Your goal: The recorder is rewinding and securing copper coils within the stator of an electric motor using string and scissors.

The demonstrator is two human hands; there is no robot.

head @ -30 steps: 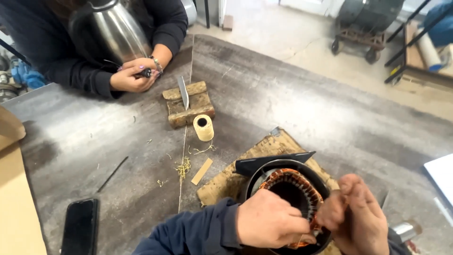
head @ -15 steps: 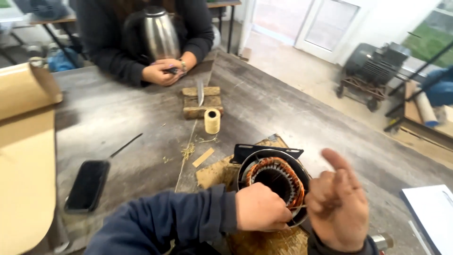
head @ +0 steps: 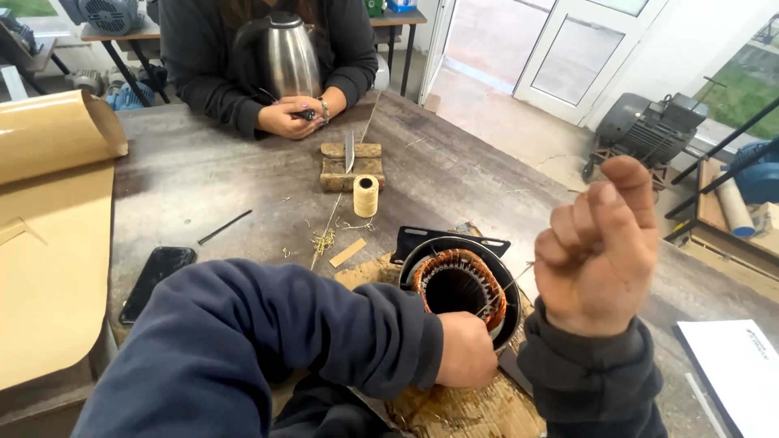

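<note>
Grey workshop counter (head: 243, 174): black round copper-wound motor stator (head: 459, 284) steadied by left hand (head: 466, 350); right hand (head: 599, 247) fisted, thin lacing thread pulled taut; lacing judged partly done.

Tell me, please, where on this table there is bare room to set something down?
Bare table lies between the tan paper sheet and the wooden block, and right of the twine spool. It is crowded around the motor stator, where the left hand rests and the right hand is raised.

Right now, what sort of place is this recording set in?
Probably an electric motor repair workshop: a stator with copper windings on the worn metal workbench, a spool of twine, and an old motor on the floor.
</note>
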